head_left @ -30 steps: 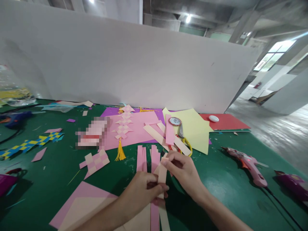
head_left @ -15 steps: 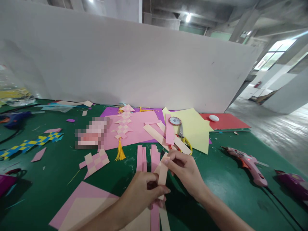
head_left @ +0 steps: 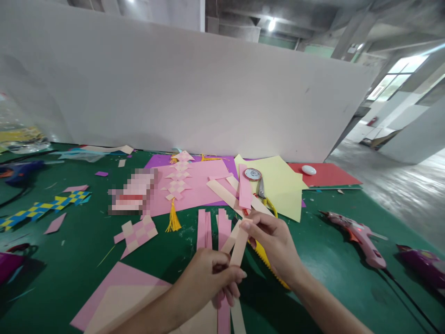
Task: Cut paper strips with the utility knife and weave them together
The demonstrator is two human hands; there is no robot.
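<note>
Over the green table (head_left: 321,257), the left hand (head_left: 208,273) pinched a cream strip (head_left: 239,248) low between thumb and fingers while the right hand (head_left: 271,237) pinched its far end, apparently to steady it from both ends, beside the pink strips (head_left: 224,234).

Green desk (head_left: 335,260) spans 6 o'clock, plain white partition (head_left: 194,93) rises behind it at 12, lit lamp (head_left: 271,24) at 1 under a grey ceiling (head_left: 306,21), bright paned window (head_left: 399,67) at 2, shiny grey floor (head_left: 399,185) at 3 o'clock.
</note>
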